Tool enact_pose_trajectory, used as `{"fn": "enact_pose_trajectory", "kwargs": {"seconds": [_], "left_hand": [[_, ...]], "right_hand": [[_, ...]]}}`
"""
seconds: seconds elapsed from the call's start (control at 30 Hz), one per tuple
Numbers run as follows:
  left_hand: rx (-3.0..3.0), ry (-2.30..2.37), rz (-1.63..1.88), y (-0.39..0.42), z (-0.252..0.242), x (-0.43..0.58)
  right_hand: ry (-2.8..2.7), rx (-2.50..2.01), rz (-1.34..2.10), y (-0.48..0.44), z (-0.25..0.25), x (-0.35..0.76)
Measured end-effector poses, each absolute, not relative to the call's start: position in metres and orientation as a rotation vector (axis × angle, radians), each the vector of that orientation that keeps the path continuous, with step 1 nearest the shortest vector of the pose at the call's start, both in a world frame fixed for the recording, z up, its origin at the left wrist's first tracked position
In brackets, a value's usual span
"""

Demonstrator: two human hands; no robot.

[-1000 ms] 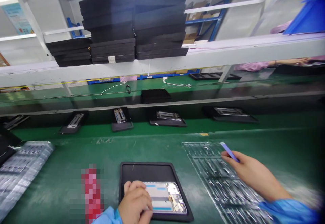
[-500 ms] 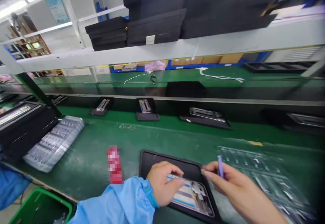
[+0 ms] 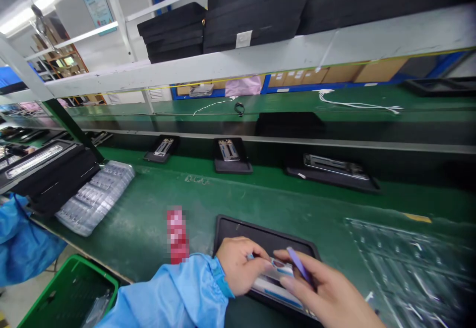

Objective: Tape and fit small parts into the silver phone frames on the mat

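Observation:
My left hand (image 3: 240,266) lies on the near part of a black tray (image 3: 260,230), its fingers curled over the edge of a phone frame (image 3: 277,288). The frame is pale, with blue strips, and both hands hide much of it. My right hand (image 3: 322,293) is closed around a purple pry tool (image 3: 298,265), holding its tip over the frame, close to my left fingers. Light blue sleeves cover my left forearm.
Clear plastic trays of small parts (image 3: 405,268) lie to the right, with another pack (image 3: 96,196) to the left. A blurred red object (image 3: 177,233) stands nearby. Black trays holding phone frames (image 3: 228,155) line the far belt. A green crate (image 3: 70,293) sits below the near edge.
The view has swung left and down. My right hand has moved from beside the tray to over the phone frame, with the purple tool now slanted. My left hand has closed up over the frame's edge.

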State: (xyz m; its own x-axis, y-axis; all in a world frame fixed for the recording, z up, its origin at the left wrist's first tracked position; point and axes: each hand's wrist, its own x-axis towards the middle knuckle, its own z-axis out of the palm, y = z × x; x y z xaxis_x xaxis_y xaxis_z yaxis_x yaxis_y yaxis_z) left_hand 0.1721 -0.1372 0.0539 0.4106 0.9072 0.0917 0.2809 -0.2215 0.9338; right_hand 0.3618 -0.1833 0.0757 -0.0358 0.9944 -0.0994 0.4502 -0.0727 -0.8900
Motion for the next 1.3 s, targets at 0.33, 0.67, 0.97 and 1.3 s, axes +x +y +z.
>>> {"fn": "enact_pose_trajectory", "kwargs": {"seconds": [0.33,0.67,0.97,1.3], "left_hand": [[1.693,0.984,0.828,-0.137,0.058,0.178],[1.749,1.005,0.806,-0.134,0.068,0.183],[2.041,0.9,0.782,-0.132,0.047,0.184],[2.428,0.918,0.358,-0.128,0.022,0.172]], "right_hand": [[-2.041,-1.39,0.401,-0.185,0.077,0.373],[-2.188,-1.27,-0.177,-0.181,0.075,0.372],[-2.252,-1.404,-0.167,-0.186,0.048,0.39],[-2.392,-1.458,-0.252,-0.181,-0.009,0.404]]}}
